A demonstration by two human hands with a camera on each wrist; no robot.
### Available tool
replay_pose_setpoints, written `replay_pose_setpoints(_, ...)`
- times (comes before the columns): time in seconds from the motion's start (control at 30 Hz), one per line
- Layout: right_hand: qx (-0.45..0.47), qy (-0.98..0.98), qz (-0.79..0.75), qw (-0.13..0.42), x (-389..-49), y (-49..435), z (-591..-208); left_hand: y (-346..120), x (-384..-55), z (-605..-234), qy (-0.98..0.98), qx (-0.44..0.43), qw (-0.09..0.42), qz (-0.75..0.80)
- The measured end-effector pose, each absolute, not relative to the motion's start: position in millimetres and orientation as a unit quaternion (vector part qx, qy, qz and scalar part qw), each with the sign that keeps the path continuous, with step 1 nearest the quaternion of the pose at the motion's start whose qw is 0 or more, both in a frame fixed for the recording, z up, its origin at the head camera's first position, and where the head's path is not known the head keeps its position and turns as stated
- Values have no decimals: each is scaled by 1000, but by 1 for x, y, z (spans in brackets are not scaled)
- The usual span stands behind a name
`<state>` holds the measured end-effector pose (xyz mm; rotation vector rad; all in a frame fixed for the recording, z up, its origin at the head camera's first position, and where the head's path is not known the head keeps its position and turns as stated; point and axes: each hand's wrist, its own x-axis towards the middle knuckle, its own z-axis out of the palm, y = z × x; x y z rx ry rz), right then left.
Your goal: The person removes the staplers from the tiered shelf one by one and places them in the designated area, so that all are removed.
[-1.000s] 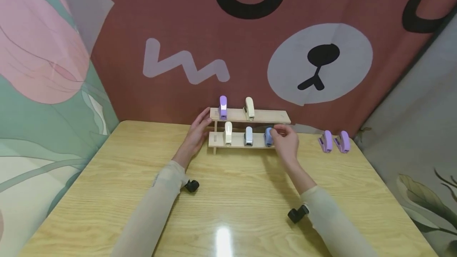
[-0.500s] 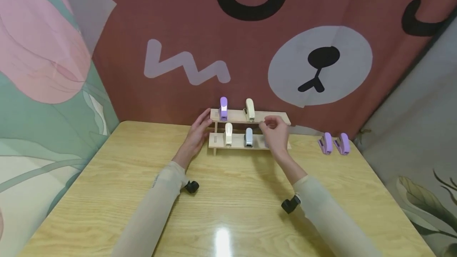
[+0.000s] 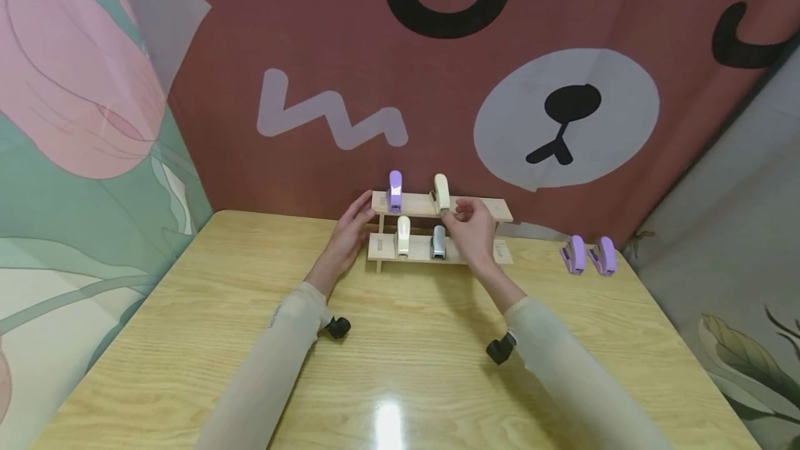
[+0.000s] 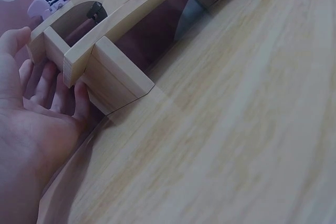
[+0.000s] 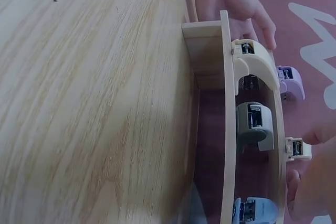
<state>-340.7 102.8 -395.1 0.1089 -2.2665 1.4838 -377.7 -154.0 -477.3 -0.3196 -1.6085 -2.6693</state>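
Note:
A two-tier wooden rack [image 3: 409,204] holds several small staplers. At its left end, my left hand [image 3: 346,236] rests with fingers extended against the wood, fingertips by the boards and leg in the left wrist view. My right hand [image 3: 473,229] is at the upper tier's cream stapler [image 3: 441,192]. In the right wrist view its fingers lie on both sides of this stapler; I cannot tell whether they pinch it. Left of it stands a purple stapler [image 3: 395,189]. Below are a cream-white stapler [image 3: 403,236], a grey stapler [image 3: 438,242] and a light-blue stapler [image 5: 257,211], hidden by my hand in the head view.
Two purple staplers, a left one [image 3: 573,254] and a right one [image 3: 603,255], stand near the table's right edge. The wooden table [image 3: 400,339] extends in front of the rack. A curtain [image 3: 325,40] printed with an animal face hangs directly behind.
My right hand has moved left and slightly up, from the blue stapler at the lower tier's right to the upper cream stapler. My left hand has stayed at the rack's left end.

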Motion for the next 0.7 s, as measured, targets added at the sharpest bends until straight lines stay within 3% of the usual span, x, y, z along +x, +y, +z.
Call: replay_pose_setpoints(0.7,62,-854,461,232,-354,85,-395,-154,-375,-476,-510,-108,8,-853)
